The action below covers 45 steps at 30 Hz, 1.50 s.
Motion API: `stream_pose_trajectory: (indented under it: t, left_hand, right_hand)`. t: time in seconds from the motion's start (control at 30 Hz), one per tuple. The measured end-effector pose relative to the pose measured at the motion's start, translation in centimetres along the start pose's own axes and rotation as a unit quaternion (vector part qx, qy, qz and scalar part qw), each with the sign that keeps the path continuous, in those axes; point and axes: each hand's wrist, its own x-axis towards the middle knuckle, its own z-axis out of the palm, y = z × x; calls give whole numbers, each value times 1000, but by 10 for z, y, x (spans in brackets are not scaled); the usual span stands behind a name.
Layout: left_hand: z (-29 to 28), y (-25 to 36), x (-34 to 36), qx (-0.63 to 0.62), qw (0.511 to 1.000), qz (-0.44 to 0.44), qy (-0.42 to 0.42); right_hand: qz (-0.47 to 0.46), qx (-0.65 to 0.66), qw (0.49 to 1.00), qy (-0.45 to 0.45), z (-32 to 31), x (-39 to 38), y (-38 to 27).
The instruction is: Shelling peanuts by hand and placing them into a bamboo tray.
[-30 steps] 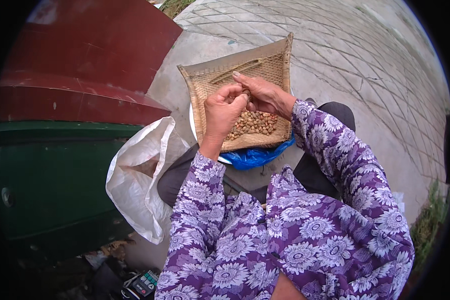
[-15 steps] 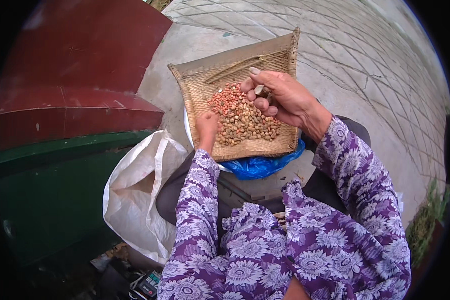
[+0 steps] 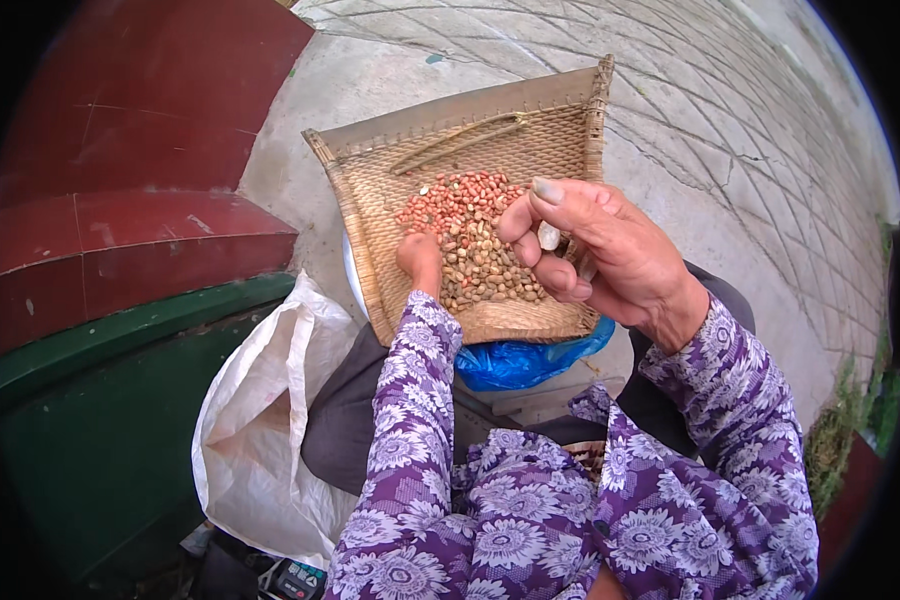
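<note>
Woven tray with contents

Woven tray: one, squarish.
White sack: one, mouth open, left of tray.
Blue plastic: under tray's near edge.
Unshelled nuts: heaped on tray, near side.
Red kernels: on tray, beyond the nuts.
Right grip: raised over tray's right side, fingers curled round a pale shell piece, lying below the thumb.
Left grip: at the piles' left edge, fingers curled; contents hidden, cannot tell.
</note>
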Motion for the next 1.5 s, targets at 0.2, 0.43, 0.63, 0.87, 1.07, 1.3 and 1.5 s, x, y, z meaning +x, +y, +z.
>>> stream_pose_trajectory:
  t: [0.2, 0.43, 0.63, 0.87, 1.07, 1.3, 1.5]
  left_hand:
    - [-38, 88, -54, -173, 964, -10, -203]
    - [-93, 187, -119, -223, 921, 134, -291]
    - [-115, 207, -154, -220, 913, 185, -289]
    - [-119, 211, -147, -245, 895, 207, -311]
    - [-123, 202, -141, -331, 841, 165, -394]
    - [-120, 195, -140, -398, 829, 132, -369]
    - [-120, 197, -139, -362, 828, 158, -399]
  right_hand:
    - [-10, -83, 996, 32, -10, 10, 4]
    - [-34, -257, 965, 50, -41, 32, 30]
    - [-79, -316, 945, 28, -43, 40, 41]
    - [-162, -408, 899, -13, -41, 59, 32]
    - [-117, -413, 903, -17, -45, 54, 31]
    - [-125, -493, 861, -20, -29, 38, 20]
    - [-128, -457, 879, -42, -32, 43, 23]
